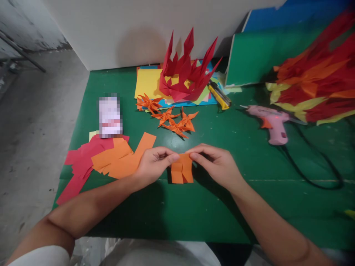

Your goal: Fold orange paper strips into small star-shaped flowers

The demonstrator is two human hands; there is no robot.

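Between my two hands is a small creased square of orange paper (182,170), its fold lines crossing near the middle. My left hand (156,161) pinches its upper left corner between thumb and fingers. At the upper right corner, my right hand (215,162) pinches it the same way. Loose orange paper strips (122,164) lie beside my left hand, partly over red paper strips (83,159). Several folded orange paper flowers (177,125) rest on the table just beyond the square.
A spiky red paper crown (180,83) stands on stacked coloured sheets (146,83), with a yellow utility knife (220,98) alongside. A pink glue gun (273,122) and its black cord lie right of the green table (133,210). Red-orange paper flames (318,81) rise behind; a blurred-out phone-like object (110,114) lies left.
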